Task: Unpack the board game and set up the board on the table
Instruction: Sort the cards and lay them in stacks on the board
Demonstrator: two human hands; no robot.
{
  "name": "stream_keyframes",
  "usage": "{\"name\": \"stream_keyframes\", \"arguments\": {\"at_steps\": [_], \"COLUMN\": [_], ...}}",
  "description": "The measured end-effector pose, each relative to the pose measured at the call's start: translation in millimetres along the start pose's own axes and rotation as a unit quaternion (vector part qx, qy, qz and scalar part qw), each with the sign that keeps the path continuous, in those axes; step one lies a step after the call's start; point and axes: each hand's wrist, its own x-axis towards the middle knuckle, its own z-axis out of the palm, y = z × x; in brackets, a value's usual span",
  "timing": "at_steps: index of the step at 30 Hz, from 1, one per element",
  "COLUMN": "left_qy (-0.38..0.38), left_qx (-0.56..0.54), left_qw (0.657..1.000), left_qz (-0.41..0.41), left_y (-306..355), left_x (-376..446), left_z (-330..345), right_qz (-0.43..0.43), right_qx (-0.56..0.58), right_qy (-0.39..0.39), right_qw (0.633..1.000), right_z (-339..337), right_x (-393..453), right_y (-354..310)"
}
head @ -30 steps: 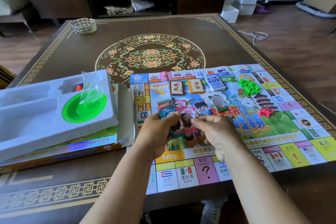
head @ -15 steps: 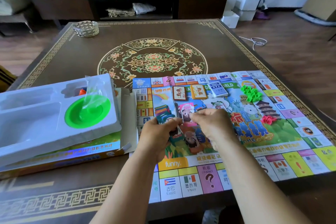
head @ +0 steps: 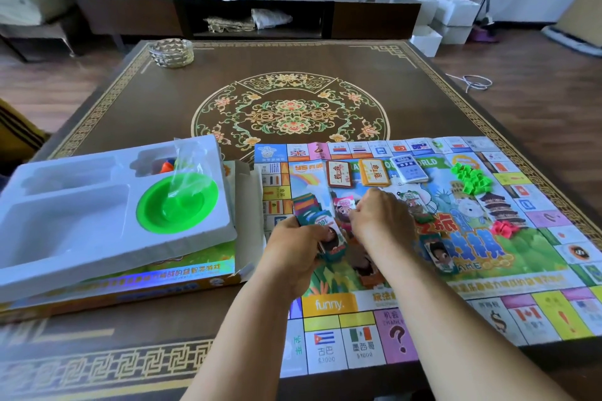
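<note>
Game board (head: 488, 286) lies flat and unfolded on the table's (head: 293, 62) near right part. Over the board's centre, left hand (head: 294, 254) grips a play-money stack (head: 321, 228); right hand (head: 381, 221) pinches one note's edge. Notes look thin, light, floppy, prone to slide: likely best pinched by short edges, the stack squeezed at its sides.
</note>
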Motion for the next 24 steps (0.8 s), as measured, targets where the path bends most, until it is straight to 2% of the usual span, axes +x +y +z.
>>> {"name": "stream_keyframes", "arguments": {"at_steps": [2,3,5,7,9,15,24], "left_qy": [-0.013,-0.017,-0.017,-0.020,-0.033,-0.048,-0.009], "left_qx": [0.003,0.007,0.018,0.031,0.038,0.058,0.076], "left_qw": [1.000,1.000,1.000,0.999,0.998,0.996,0.996], "left_qz": [0.000,0.001,0.007,0.022,0.032,0.036,0.047], "left_y": [0,0,-1,-3,-6,-10,-16], "left_x": [-2,-3,-4,-4,-6,-9,-3], "left_z": [0,1,2,3,7,14,22], "right_qz": [-0.009,-0.009,0.008,0.016,0.018,0.083,0.098], "right_qx": [0.059,0.124,0.272,0.348,0.367,0.431,0.436], "right_qy": [-0.008,-0.027,-0.084,-0.129,-0.141,-0.109,-0.113], "right_qw": [0.998,0.992,0.958,0.928,0.919,0.892,0.888], "right_z": [-12,-19,-38,-48,-51,-52,-47], "right_x": [-7,-13,-31,-49,-62,-66,-62], "right_y": [0,1,3,9,17,31,41]}}
